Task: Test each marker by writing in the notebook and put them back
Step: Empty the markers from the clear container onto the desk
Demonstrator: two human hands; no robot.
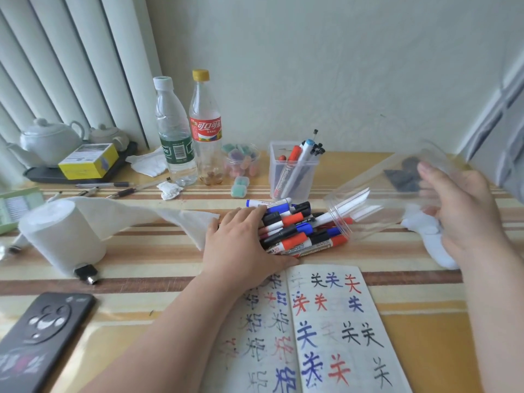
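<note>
You are laying your left hand flat against the left end of the marker pile. Its fingers are lying relaxed and spread over the top markers, and the thumb is stretching along the near side of the pile. The pile of red, blue and black markers is lying on the table, just beyond the open notebook, whose pages are showing characters in all three colours. Your right hand is gripping the closed end of the clear jar, which is tilting on its side with its mouth facing the pile. A few marker ends are already lying inside the rim. A white tissue is lying under that hand. A square holder with more markers is standing behind the pile.
</note>
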